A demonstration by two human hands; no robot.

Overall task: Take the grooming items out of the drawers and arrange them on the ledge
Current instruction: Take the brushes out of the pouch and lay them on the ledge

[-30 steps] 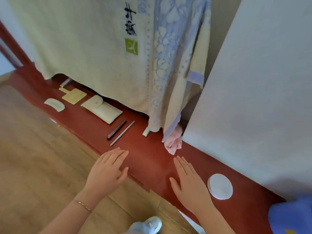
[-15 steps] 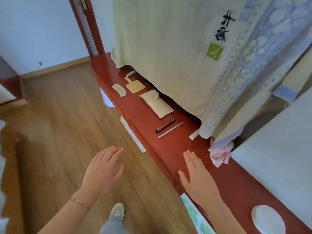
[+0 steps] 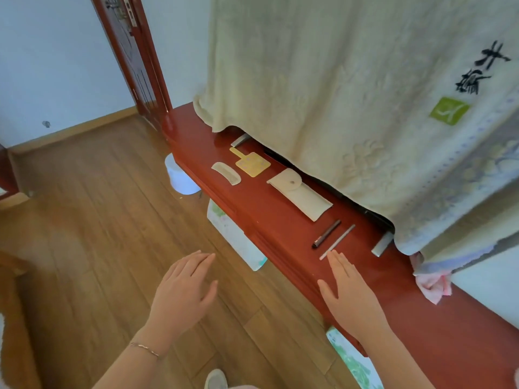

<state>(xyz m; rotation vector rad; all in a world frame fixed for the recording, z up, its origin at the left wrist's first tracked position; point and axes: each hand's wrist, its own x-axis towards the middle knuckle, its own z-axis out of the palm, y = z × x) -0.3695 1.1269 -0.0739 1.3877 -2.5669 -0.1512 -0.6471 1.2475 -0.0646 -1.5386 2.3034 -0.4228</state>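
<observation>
The left hand (image 3: pixel 182 293) hovers flat over the wood-plank floor (image 3: pixel 84 220), grip apart, holding nothing. On the glossy red wooden ledge (image 3: pixel 280 220) lie, toward 1 o'clock, a curved cream comb (image 3: pixel 226 173), a square yellow paddle mirror (image 3: pixel 251 163), a soft cream flap pouch (image 3: pixel 299 193), a dark slim pen (image 3: pixel 326 233) and a pale thin stick (image 3: pixel 337 242). The right hand (image 3: pixel 351 296) lies flat, fingers straight, fingertips just beside the stick's near end.

Glossy red wooden ledge (image 3: pixel 280 228), matt cloth pouch (image 3: pixel 300 196), terry towel (image 3: pixel 323 88)
</observation>
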